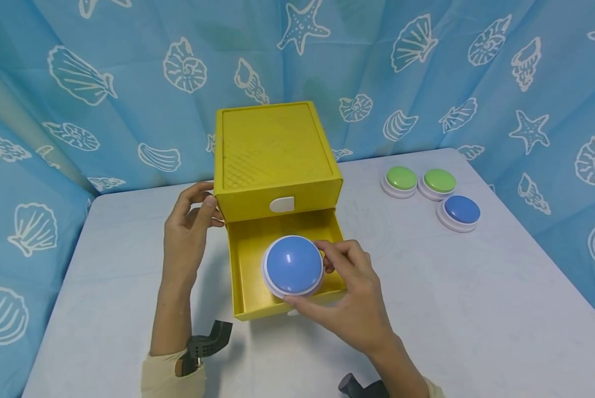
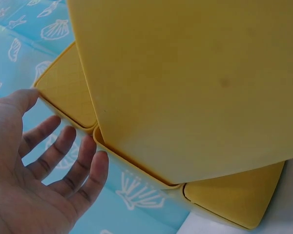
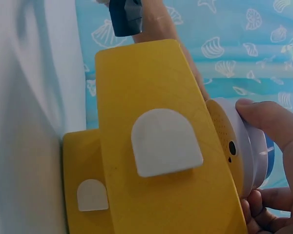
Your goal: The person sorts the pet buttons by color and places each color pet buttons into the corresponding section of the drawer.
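A yellow drawer box (image 1: 272, 143) stands on the table with one drawer (image 1: 244, 287) pulled out. Over this drawer my right hand (image 1: 355, 296) holds a round push button (image 1: 295, 264) with a blue dome and white base, thumb at its near edge and fingers at its far right side. The right wrist view shows the button's underside (image 3: 224, 131), with small holes in it, tilted above the drawer front (image 3: 136, 83). My left hand (image 1: 185, 237) is at the left side of the box, fingers spread and loosely bent, fingertips right at the box's side (image 2: 63, 92).
Two green buttons (image 1: 401, 178) and a smaller-looking blue button (image 1: 462, 210) sit at the back right of the white table (image 1: 427, 309). Behind the box hangs a blue curtain (image 1: 143, 110) with white shells. A shut drawer with a white handle (image 3: 92, 195) lies below the pulled-out one.
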The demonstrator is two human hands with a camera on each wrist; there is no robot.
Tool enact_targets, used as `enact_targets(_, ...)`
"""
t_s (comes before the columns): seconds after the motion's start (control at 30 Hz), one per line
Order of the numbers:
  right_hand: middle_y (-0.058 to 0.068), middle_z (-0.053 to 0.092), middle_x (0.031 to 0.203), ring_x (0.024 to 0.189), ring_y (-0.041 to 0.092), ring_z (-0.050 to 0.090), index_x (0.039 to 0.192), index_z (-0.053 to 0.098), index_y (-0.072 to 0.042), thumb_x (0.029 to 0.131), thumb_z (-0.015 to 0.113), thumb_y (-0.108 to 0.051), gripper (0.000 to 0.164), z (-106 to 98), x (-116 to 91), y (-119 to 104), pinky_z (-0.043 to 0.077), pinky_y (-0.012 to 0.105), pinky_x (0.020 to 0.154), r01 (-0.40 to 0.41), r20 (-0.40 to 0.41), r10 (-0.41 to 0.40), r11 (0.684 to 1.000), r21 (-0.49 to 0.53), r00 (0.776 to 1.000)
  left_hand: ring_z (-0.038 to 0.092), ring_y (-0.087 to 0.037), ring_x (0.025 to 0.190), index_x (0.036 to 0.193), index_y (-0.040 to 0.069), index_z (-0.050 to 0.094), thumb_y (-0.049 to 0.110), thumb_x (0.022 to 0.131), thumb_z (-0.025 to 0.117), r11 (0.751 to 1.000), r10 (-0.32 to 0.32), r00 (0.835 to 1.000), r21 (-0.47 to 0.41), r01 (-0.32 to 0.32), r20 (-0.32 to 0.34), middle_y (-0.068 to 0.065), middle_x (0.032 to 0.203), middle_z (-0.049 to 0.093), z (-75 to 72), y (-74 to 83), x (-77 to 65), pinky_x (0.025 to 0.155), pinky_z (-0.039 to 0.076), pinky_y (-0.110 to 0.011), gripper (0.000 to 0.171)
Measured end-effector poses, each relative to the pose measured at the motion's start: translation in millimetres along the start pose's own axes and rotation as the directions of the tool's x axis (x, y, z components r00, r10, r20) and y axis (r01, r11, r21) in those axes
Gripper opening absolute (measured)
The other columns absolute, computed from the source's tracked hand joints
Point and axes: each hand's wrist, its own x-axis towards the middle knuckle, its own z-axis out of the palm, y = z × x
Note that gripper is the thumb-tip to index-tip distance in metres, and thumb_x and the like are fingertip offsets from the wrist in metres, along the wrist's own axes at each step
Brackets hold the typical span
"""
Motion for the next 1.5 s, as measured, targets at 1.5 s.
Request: enact_targets(1.5, -0.005, 0.054, 0.085, 0.083, 0.010, 0.048, 0.106, 0.069, -0.016, 0.083, 0.067, -0.018, 0.023, -64.4, 17.6, 118.7, 0.038, 0.019, 0.072, -0.088, -0.225, 0.057, 0.988, -0.129, 0.973, 0.058, -0.029, 0.087, 0.125, 0.022, 0.052, 0.037, 0.093, 0.051, 0.999, -0.048, 0.999, 0.026, 0.047, 0.006, -0.004, 0.106, 0.052, 1.9, 3.0, -3.1, 0.080, 0.051, -0.032, 0.035)
